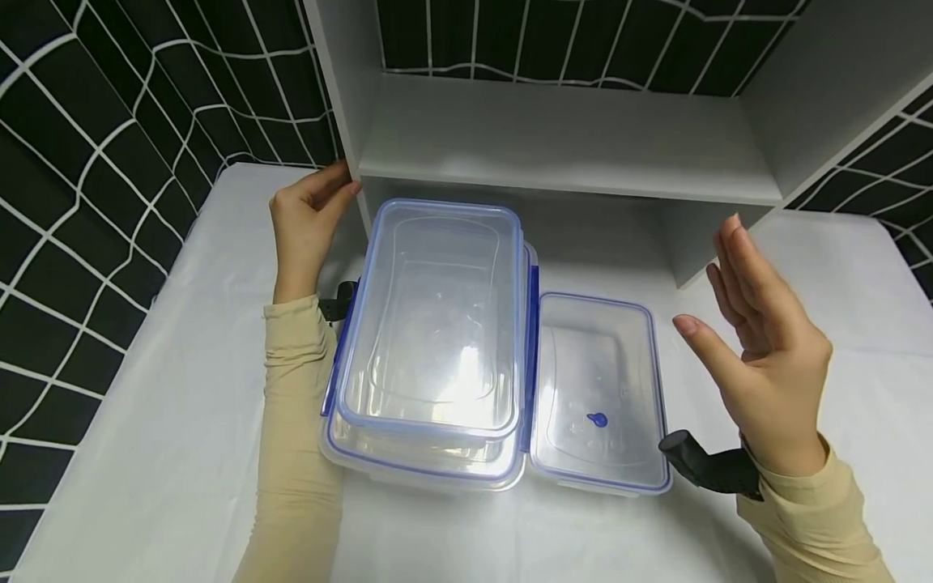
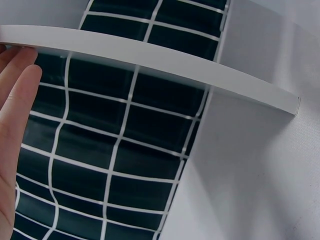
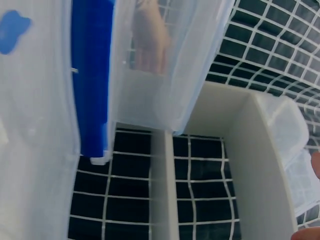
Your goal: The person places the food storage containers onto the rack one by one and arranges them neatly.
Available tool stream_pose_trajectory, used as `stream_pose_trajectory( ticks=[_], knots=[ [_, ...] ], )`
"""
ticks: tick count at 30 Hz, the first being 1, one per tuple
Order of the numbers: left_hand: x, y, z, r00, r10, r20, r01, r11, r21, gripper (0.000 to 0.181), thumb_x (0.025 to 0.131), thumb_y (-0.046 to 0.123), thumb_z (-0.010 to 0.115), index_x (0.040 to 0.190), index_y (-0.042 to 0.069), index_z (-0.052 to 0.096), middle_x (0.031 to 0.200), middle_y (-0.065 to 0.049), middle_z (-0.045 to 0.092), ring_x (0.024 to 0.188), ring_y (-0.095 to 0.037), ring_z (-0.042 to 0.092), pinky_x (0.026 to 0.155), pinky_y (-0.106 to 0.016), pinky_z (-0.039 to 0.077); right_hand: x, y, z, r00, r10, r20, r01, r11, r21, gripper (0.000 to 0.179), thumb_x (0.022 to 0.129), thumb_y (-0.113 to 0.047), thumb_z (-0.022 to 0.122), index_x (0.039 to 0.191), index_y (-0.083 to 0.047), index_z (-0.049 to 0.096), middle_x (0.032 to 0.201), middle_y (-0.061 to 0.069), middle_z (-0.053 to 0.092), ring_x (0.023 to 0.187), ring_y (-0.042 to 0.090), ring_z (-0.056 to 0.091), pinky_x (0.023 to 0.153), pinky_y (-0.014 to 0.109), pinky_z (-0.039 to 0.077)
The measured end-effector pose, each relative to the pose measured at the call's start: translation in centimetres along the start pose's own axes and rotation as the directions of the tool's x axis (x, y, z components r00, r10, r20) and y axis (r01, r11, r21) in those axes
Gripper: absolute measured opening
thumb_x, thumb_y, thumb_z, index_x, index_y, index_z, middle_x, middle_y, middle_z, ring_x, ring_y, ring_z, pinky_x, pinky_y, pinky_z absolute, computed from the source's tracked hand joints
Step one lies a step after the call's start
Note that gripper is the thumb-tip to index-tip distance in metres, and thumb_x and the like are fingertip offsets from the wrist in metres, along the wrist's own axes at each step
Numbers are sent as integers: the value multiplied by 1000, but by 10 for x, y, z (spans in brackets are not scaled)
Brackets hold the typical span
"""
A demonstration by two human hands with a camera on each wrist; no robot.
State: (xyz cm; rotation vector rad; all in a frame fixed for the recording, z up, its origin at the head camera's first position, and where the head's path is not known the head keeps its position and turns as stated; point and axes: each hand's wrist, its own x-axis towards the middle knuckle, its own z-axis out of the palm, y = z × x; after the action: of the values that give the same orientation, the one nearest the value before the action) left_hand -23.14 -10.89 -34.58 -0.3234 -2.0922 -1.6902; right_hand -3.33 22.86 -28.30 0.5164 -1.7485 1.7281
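My left hand (image 1: 312, 210) touches the left side panel of a white shelf unit (image 1: 568, 138), its thumb by the panel's front edge. In the left wrist view the fingers (image 2: 20, 70) lie against that panel's edge. My right hand (image 1: 776, 340) is raised with straight fingers and thumb spread apart, holding nothing, to the right of the boxes. A clear plastic food container (image 1: 433, 324) with a light blue rim lies on a larger one with dark blue side latches (image 1: 534, 356). Beside them sits a smaller clear container (image 1: 598, 364) with a blue vent plug (image 1: 598, 419).
The shelf unit stands at the back of a white-covered table (image 1: 168, 340), with an open compartment above its horizontal board (image 1: 568, 178) and another space below. Dark walls with a white grid (image 1: 80, 202) rise behind and to the left. Black wrist mounts (image 1: 714, 470) sit on both arms.
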Motion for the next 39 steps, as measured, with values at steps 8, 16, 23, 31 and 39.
stream_pose_trajectory(
  ticks=[8, 16, 23, 31, 39],
  knots=[
    [1, 0, 0, 1000, -25, 5, 25, 1000, -3, 27, 84, 6, 71, 109, -6, 68, 109, -16, 67, 97, -18, 67, 85, -23, 53, -14, 7, -14, 999, 45, -19, -45, 999, -22, 65, 75, 7, 75, 131, 16, 42, 138, 25, 44, 129, 27, 43, 105, 30, 37],
    [1, 0, 0, 999, -37, 6, 37, 999, 10, 27, 85, 6, 71, 109, -5, 68, 110, -16, 67, 98, -18, 66, 85, -23, 53, -24, 14, -22, 997, 80, 4, -79, 995, -68, 66, 77, 3, 75, 132, 16, 41, 140, 26, 41, 130, 27, 42, 106, 29, 36],
    [0, 1, 0, 1000, -21, 5, 21, 1000, -4, 26, 85, 5, 70, 108, -6, 68, 108, -16, 67, 97, -18, 67, 85, -24, 53, -32, 14, -28, 988, 148, 32, -142, 978, -153, 64, 77, 13, 69, 135, 13, 41, 143, 22, 40, 132, 25, 40, 107, 26, 35],
    [-1, 1, 0, 1000, 10, -16, -10, 1000, 19, 25, 84, 4, 71, 107, -7, 68, 105, -17, 68, 95, -18, 67, 83, -22, 53, -40, 11, -37, 974, 226, 27, -207, 927, -314, 69, 74, 23, 64, 138, 6, 42, 145, 16, 40, 133, 21, 39, 105, 22, 35],
    [0, 2, 0, 999, -35, 0, 35, 999, 20, 26, 85, 6, 70, 108, -6, 68, 107, -17, 67, 96, -16, 67, 84, -22, 53, -57, 10, -45, 939, 343, 28, -286, 823, -491, 76, 72, 26, 63, 140, 0, 41, 147, 11, 39, 133, 16, 39, 104, 19, 36]
  ],
)
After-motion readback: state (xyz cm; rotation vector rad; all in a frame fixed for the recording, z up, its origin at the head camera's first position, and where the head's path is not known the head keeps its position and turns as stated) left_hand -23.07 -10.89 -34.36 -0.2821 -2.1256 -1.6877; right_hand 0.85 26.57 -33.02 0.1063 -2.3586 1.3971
